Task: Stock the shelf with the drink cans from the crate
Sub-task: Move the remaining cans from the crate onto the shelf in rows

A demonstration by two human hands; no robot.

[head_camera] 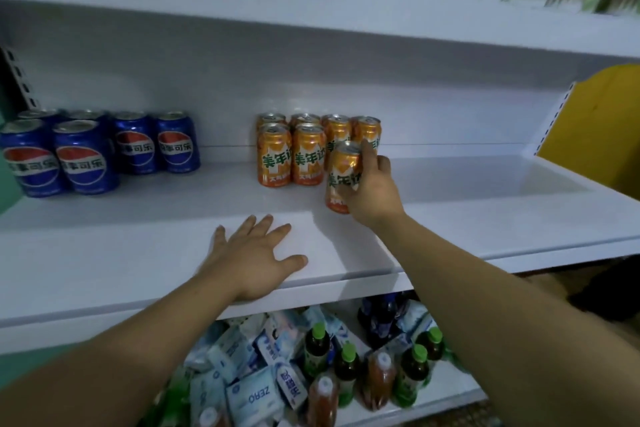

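My right grip curls round the mid-wall of an orange can, stiff, slick, likely full and heavy; my left grip lies flat on the shelf.

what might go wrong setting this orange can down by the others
The held can looks slightly tilted in the right hand; let go like that, it might tip over. It is also close to the orange row, so a nudge may topple its neighbours.

"美年达" on orange cans, "ZERO" packet
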